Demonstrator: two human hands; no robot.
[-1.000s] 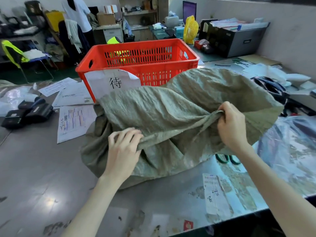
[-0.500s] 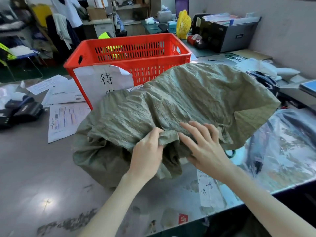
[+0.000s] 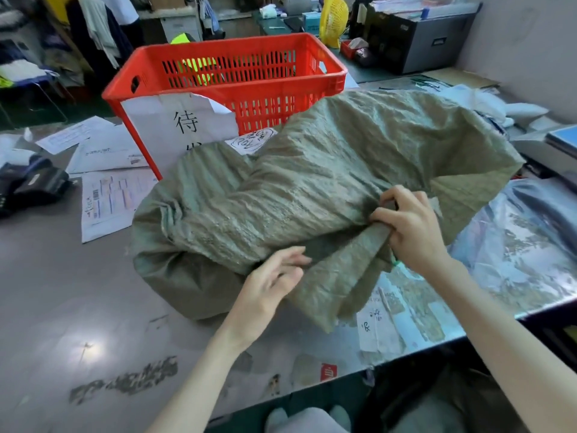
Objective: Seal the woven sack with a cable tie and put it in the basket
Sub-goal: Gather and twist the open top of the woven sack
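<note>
A grey-green woven sack (image 3: pixel 312 182) lies crumpled on the table in front of the red plastic basket (image 3: pixel 331 76). My right hand (image 3: pixel 409 226) is closed around a gathered bunch of the sack's open edge at its near right side. My left hand (image 3: pixel 268 289) has its fingers spread and rests flat against a loose fold of the sack lower down, gripping nothing. A bit of green shows just below my right hand (image 3: pixel 396 262); I cannot tell what it is. No cable tie is visible.
A paper label (image 3: pixel 178 126) hangs on the basket's front. Printed sheets (image 3: pixel 106 198) and a black device (image 3: pixel 34 185) lie at the left. Paper slips (image 3: pixel 374 326) sit near the table's front edge, clear plastic (image 3: pixel 515 245) at the right. Shelves and a yellow fan (image 3: pixel 334 17) stand behind.
My right hand has closed on the bunched sack edge and moved right. My left hand has let go of the fabric and now lies open lower on the fold.
</note>
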